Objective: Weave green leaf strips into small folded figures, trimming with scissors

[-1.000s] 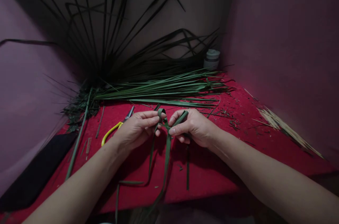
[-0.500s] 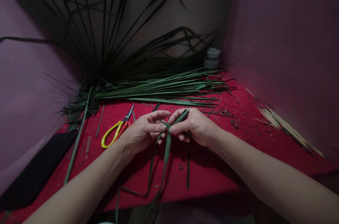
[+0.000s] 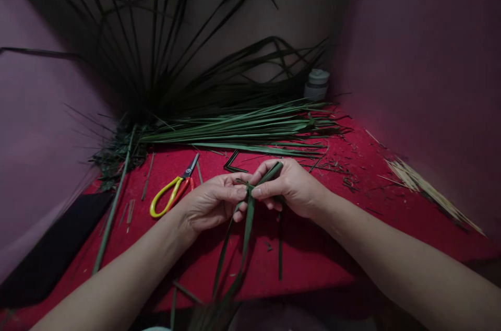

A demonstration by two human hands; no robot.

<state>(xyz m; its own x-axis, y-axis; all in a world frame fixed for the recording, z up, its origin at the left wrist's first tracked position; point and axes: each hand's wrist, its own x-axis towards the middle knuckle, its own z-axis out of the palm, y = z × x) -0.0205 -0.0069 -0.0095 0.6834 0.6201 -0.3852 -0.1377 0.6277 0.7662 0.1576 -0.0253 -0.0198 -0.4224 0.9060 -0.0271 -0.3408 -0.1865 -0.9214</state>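
Note:
Green leaf strips are crossed and folded together at the middle of the view. My left hand pinches the fold from the left, thumb against fingertips. From the other side my right hand is closed on the same strips, its thumb beside the crossing. One wide end sticks up past the right fingers, and long tails hang down over the table's front edge. The fingers partly hide the fold. Left of my left hand lies a pair of scissors with yellow and red handles.
A bundle of long green leaves lies across the back of the red cloth. Thin pale sticks rest at the right, a black cloth at the left. A white container stands behind, near the dark fan of leaves.
My left fingers have curled in and dropped slightly, uncovering a bent leaf piece behind them. The hanging tails have swung and straightened. Both hands keep hold of the strips.

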